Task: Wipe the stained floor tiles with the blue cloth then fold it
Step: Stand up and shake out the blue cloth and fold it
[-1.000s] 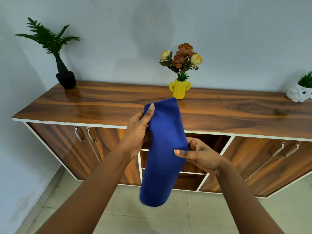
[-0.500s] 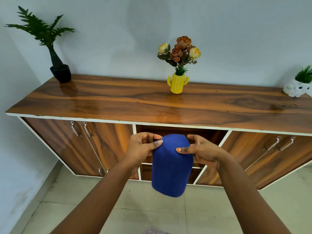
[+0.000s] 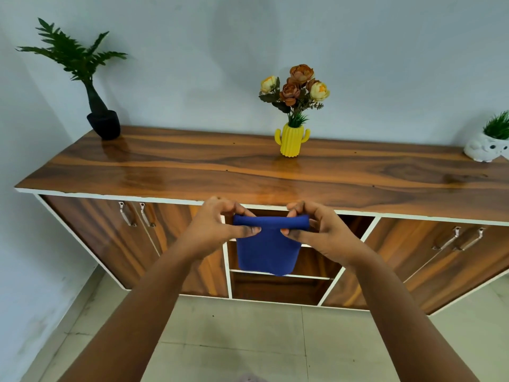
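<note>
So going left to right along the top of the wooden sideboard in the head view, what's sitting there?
Fern-like plant in black pot → yellow cactus-shaped vase of flowers → white owl-faced planter.

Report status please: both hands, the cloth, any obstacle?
Left hand and right hand both pinching top fold of blue cloth. Cloth folded small, hanging before the cabinet. Nothing in the way.

A home room: wooden sideboard [image 3: 248, 175], flower vase [image 3: 292, 140], tiled floor [image 3: 248, 340].
</note>
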